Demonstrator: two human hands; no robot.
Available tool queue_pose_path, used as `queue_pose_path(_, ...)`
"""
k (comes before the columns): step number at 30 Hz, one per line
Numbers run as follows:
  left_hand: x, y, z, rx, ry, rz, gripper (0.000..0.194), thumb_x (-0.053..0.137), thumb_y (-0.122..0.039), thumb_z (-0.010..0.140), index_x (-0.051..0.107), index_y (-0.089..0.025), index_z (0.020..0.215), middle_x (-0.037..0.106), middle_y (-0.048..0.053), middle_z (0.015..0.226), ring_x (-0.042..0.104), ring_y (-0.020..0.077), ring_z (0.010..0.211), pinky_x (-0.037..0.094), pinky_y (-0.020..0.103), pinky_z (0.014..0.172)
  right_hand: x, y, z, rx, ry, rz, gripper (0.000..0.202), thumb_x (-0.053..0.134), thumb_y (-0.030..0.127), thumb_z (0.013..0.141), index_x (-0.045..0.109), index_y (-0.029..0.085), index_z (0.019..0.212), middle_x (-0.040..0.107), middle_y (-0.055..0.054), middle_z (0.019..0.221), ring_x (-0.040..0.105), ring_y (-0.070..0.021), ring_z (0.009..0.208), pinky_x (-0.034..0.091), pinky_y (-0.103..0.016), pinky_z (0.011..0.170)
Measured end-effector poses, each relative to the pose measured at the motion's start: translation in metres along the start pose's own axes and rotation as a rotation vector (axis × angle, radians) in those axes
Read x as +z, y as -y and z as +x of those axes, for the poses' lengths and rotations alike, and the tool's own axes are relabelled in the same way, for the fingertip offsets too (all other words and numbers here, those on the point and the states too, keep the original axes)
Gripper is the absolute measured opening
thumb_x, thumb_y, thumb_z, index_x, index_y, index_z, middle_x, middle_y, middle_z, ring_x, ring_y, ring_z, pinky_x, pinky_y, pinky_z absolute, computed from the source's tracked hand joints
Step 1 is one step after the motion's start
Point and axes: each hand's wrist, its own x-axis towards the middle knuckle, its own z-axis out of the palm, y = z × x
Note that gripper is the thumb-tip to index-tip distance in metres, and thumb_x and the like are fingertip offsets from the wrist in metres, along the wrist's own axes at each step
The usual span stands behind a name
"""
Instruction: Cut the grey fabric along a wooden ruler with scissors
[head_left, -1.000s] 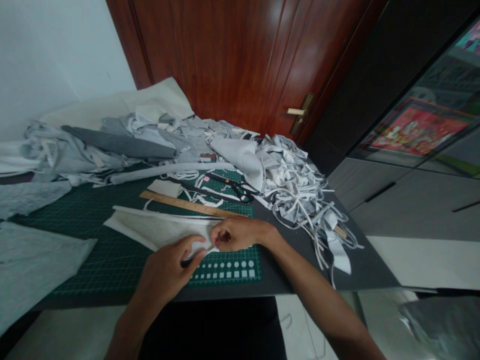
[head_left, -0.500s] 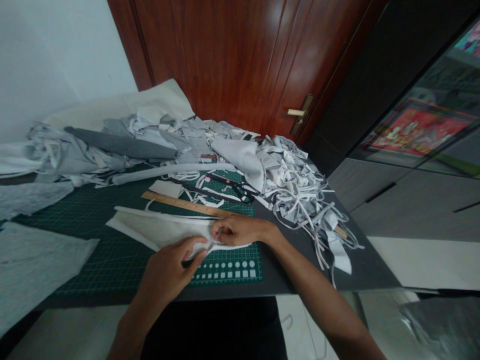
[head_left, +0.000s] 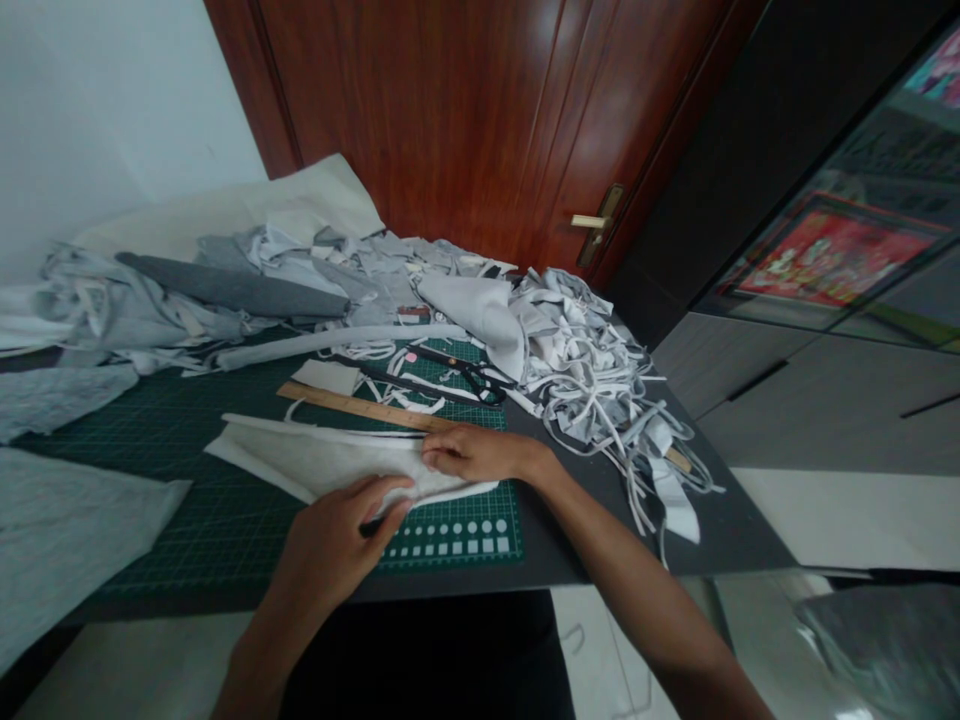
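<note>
We see off-white in the cloth point(head_left: 330, 458), pale gridlines with white circles and squares on the green cutting mat point(head_left: 210, 530), tan in the ruler point(head_left: 360, 406), black on the scissors point(head_left: 459, 366), grey and white among the scraps point(head_left: 570, 340), and reddish-brown grain across the door point(head_left: 420, 110).

- Dark table point(head_left: 547, 530), topped by a green mat point(head_left: 202, 545).
- Heaped at right, directly on the tabletop: pale scraps point(head_left: 592, 345).
- Across the mat: ruler point(head_left: 360, 406), scissors point(head_left: 451, 361), folded white cloth point(head_left: 330, 460).
- At left, spilling past the near edge: grey cloth point(head_left: 67, 535).
</note>
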Motion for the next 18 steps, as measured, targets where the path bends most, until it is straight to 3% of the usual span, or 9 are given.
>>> queue_pose_path(5,0.002,-0.002,-0.003,0.209,-0.057,-0.02,0.035,0.048,-0.032,0.102,0.082,-0.029,0.112,0.073,0.005,0.1,0.064,0.0242,0.103,0.053,0.035,0.096,0.004,-0.005,0.001,-0.001,-0.073,-0.014,0.015,0.051,0.012,0.105,0.063,0.017,0.097,0.068,-0.007,0.107,0.062,-0.0167,0.103,0.046,-0.027,0.095)
queue_pose_path(8,0.002,-0.004,-0.006,0.293,-0.06,-0.012,0.038,0.048,-0.018,0.098,0.081,-0.029,0.113,0.07,0.007,0.105,0.061,0.0249,0.108,0.053,0.039,0.102,0.007,-0.007,0.002,0.002,-0.067,-0.042,0.016,0.054,0.006,0.1,0.066,0.016,0.095,0.07,-0.006,0.1,0.062,-0.0162,0.092,0.047,-0.027,0.089)
queue_pose_path(12,0.002,-0.008,-0.01,0.361,-0.046,-0.01,0.038,0.046,-0.012,0.095,0.079,-0.027,0.103,0.071,0.006,0.128,0.057,0.0278,0.13,0.049,0.046,0.113,0.009,-0.007,0.002,0.0,-0.068,-0.073,0.02,0.055,0.002,0.094,0.068,0.016,0.094,0.07,-0.003,0.091,0.061,-0.0149,0.082,0.046,-0.024,0.082)
queue_pose_path(18,0.0,-0.011,-0.015,0.455,0.117,-0.09,0.037,0.042,-0.01,0.098,0.076,-0.025,0.102,0.076,0.003,0.133,0.06,0.0202,0.14,0.045,0.041,0.124,0.01,-0.006,0.001,0.009,-0.046,-0.097,0.017,0.056,0.004,0.094,0.069,0.016,0.097,0.061,0.002,0.075,0.054,-0.0126,0.067,0.041,-0.022,0.068)
